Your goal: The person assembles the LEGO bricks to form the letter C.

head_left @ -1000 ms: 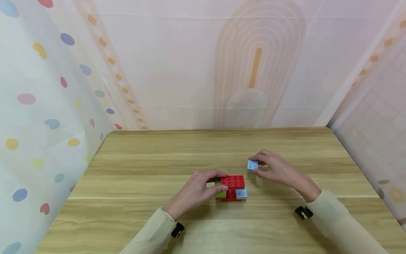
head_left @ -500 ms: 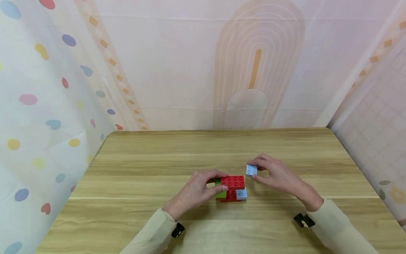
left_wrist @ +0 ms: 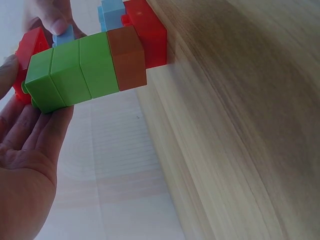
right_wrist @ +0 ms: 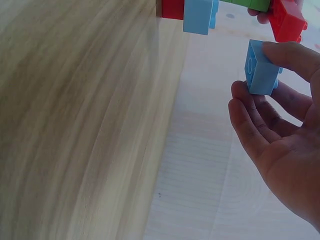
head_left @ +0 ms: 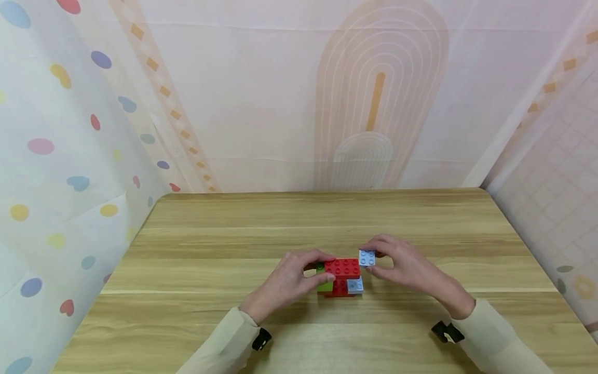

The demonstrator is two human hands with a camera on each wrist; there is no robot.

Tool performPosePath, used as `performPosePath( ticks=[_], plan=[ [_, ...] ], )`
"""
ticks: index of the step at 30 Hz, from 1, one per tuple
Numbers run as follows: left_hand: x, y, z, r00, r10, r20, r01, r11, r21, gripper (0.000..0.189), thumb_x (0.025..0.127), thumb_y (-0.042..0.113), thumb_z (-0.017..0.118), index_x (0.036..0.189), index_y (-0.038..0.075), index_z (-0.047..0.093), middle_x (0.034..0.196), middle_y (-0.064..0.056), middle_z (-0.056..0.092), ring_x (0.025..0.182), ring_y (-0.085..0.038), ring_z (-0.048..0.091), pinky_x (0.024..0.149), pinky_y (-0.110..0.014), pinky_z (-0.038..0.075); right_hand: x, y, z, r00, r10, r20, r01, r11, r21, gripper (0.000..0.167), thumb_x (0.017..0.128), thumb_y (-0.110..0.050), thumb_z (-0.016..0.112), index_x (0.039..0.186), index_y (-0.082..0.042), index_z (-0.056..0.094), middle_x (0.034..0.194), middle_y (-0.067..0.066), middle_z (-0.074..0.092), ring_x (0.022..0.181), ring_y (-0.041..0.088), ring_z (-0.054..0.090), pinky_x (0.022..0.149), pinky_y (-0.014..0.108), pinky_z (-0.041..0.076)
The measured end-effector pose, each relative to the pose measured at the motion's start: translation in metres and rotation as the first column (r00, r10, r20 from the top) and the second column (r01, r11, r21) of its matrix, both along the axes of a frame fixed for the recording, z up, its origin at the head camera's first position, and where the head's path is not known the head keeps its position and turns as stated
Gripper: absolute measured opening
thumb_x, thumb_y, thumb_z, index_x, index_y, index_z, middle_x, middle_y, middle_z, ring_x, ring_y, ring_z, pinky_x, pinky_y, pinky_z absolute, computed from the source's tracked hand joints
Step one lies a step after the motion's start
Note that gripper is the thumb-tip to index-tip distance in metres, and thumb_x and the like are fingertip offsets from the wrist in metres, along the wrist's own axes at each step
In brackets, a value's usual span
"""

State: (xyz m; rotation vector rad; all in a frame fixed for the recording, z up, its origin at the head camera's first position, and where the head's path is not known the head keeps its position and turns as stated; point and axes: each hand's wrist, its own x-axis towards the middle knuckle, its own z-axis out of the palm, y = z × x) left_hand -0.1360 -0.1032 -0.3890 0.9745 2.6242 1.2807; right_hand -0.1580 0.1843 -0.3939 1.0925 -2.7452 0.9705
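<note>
Between thumb and fingers, my left hand [head_left: 289,280] grips the upper end of a toy brick build standing on the table. A red brick [head_left: 343,267] tops it, jutting right over a column of green bricks [left_wrist: 70,72] and a brown brick [left_wrist: 127,59]. Below the column lies a red bottom brick [left_wrist: 151,37], bearing a light blue brick [head_left: 355,285] on its right part. My right hand [head_left: 408,262] pinches another light blue brick [right_wrist: 264,72], studs up in the head view, raised right at the top red brick's right end.
The wooden table [head_left: 224,223] reaches back to a patterned cloth backdrop [head_left: 261,104]. A dotted cloth [head_left: 70,208] hangs at the left, a paler one [head_left: 565,171] at the right. Dark wrist straps [head_left: 447,332] hang below the sleeves.
My right hand has brought its light blue brick left and toward me, up to the top red brick's right end. The left hand and the build have stayed in place.
</note>
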Motion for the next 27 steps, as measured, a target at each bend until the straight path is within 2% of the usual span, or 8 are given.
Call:
performPosePath(
  ticks=[6,14,18,23,27],
  plan=[
    [0.0,0.0,0.0,1.0,0.004,0.012,-0.004,1.0,-0.006,0.037,0.095,0.035,0.067,0.125,0.014,0.066,0.118,0.006,0.069,0.108,-0.007,0.063,0.093,-0.028,0.052,0.001,-0.002,-0.001,0.999,0.032,0.003,-0.032,0.999,0.0,0.037,0.091,-0.015,0.073,0.125,-0.007,0.064,0.118,0.004,0.064,0.099,0.017,0.063,0.084,0.04,0.057],
    [-0.002,0.001,0.0,1.0,-0.012,-0.013,0.012,1.0,0.006,0.034,0.093,0.028,0.071,0.123,0.013,0.067,0.117,0.004,0.07,0.106,-0.006,0.064,0.09,-0.028,0.054,0.003,-0.008,-0.005,0.998,0.057,-0.008,-0.057,0.998,0.003,0.038,0.087,-0.012,0.076,0.123,-0.006,0.065,0.114,0.004,0.066,0.096,0.016,0.064,0.082,0.04,0.057],
    [-0.004,0.002,-0.001,0.999,-0.028,-0.038,0.028,0.999,0.019,0.032,0.093,0.026,0.071,0.121,0.011,0.068,0.115,0.003,0.071,0.105,-0.007,0.065,0.087,-0.035,0.057,0.004,-0.01,-0.006,0.997,0.068,0.049,-0.067,0.997,-0.024,0.038,0.087,-0.011,0.076,0.123,-0.007,0.064,0.114,0.001,0.066,0.097,0.014,0.064,0.084,0.038,0.057],
    [-0.006,0.003,-0.001,0.998,-0.035,-0.053,0.036,0.999,0.017,0.032,0.093,0.026,0.071,0.121,0.011,0.068,0.115,0.002,0.071,0.105,-0.008,0.065,0.086,-0.034,0.057,0.006,-0.012,-0.005,0.987,0.071,0.144,-0.062,0.996,-0.067,0.038,0.087,-0.011,0.075,0.123,-0.008,0.063,0.114,-0.001,0.065,0.096,0.012,0.065,0.083,0.034,0.058],
    [-0.006,0.003,-0.001,0.998,-0.033,-0.048,0.034,0.999,0.016,0.032,0.093,0.025,0.071,0.121,0.011,0.067,0.116,0.002,0.071,0.105,-0.008,0.065,0.087,-0.035,0.057,0.006,-0.014,-0.005,0.98,0.073,0.185,-0.055,0.993,-0.104,0.037,0.088,-0.01,0.075,0.123,-0.007,0.063,0.113,0.0,0.065,0.095,0.013,0.066,0.082,0.031,0.058]
  ],
)
